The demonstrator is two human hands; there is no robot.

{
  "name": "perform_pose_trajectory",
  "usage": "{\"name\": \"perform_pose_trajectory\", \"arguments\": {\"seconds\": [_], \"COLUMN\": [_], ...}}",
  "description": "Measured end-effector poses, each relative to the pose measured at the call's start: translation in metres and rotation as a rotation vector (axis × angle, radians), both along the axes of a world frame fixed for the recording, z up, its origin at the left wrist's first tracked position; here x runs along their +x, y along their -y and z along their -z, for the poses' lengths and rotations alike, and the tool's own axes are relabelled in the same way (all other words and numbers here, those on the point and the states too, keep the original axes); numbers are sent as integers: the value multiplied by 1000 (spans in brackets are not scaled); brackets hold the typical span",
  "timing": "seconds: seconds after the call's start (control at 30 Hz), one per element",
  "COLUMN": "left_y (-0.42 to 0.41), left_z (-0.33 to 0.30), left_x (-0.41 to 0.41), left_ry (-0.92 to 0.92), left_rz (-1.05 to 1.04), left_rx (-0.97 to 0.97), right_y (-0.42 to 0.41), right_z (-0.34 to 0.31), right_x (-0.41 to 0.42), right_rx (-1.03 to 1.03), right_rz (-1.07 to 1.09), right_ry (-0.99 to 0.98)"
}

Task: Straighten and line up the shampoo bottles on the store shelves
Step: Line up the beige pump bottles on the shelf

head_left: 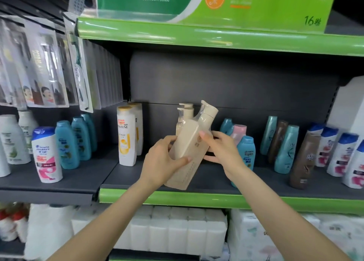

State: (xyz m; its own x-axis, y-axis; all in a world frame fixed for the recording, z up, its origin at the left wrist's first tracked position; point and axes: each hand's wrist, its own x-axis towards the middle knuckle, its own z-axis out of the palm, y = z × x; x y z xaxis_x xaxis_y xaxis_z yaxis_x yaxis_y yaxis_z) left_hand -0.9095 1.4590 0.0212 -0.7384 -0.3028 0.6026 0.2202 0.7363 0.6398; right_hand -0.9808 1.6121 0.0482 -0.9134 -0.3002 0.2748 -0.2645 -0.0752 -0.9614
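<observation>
Mid-frame: left hand (167, 158) and right hand (220, 150) both grasp a beige pump bottle (189, 148), tilted hard right, base near the green shelf edge (197, 198). Two more beige ones stand behind (upright, I think). Brown bottle (303, 162), right of centre, leans — plenty left imo, approx. halfway.

Bright even light, soft focus, curved wide-angle edges
</observation>
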Motion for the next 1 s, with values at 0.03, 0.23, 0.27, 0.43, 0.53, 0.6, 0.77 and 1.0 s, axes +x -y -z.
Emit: {"name": "perform_pose_trajectory", "arguments": {"seconds": [0.03,0.23,0.27,0.43,0.53,0.6,0.77,1.0], "left_y": [-2,-13,-12,7,18,18,13,19], "left_z": [-1,4,4,-4,-3,-1,1,4], "left_x": [0,5,6,18,23,25,23,17], "left_ry": [2,28,35,195,388,432,325,172], "left_rz": [-24,-88,-66,290,407,468,323,8], "left_rx": [-33,-131,-139,116,292,396,333,-86], "right_y": [1,3,3,-8,-12,-11,-11,-8], "right_z": [-2,-4,-4,-8,-8,-6,-7,-11], "right_x": [2,7,7,3,1,2,3,6], "right_rx": [45,18,-8,-152,-275,-352,-355,-236], "right_rz": [-6,23,29,-41,-135,-182,-228,-126], "right_ry": [-3,34,32,43,60,94,158,160]}}
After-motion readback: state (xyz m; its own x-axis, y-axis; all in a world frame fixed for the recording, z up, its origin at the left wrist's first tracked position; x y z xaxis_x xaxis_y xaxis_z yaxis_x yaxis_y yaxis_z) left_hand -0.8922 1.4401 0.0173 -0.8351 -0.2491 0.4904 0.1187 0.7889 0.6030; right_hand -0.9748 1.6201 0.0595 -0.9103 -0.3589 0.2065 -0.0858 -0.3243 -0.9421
